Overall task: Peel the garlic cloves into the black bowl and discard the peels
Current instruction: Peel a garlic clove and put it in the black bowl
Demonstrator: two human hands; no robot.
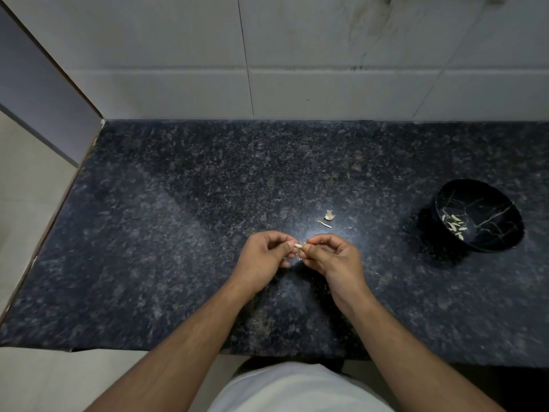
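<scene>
Garlic clove (298, 246) pinched between both hands above the dark stone counter (166, 233)

Left hand (264, 257) and right hand (332, 260) meeting fingertip to fingertip, fingers curled, each pinching an end of the clove; just beyond, scraps of peel (329, 216) lying on the counter; far off to the right, black bowl (502, 242) tilted, holding several peeled cloves (454, 225); behind, pale tiled wall (297, 55).
</scene>
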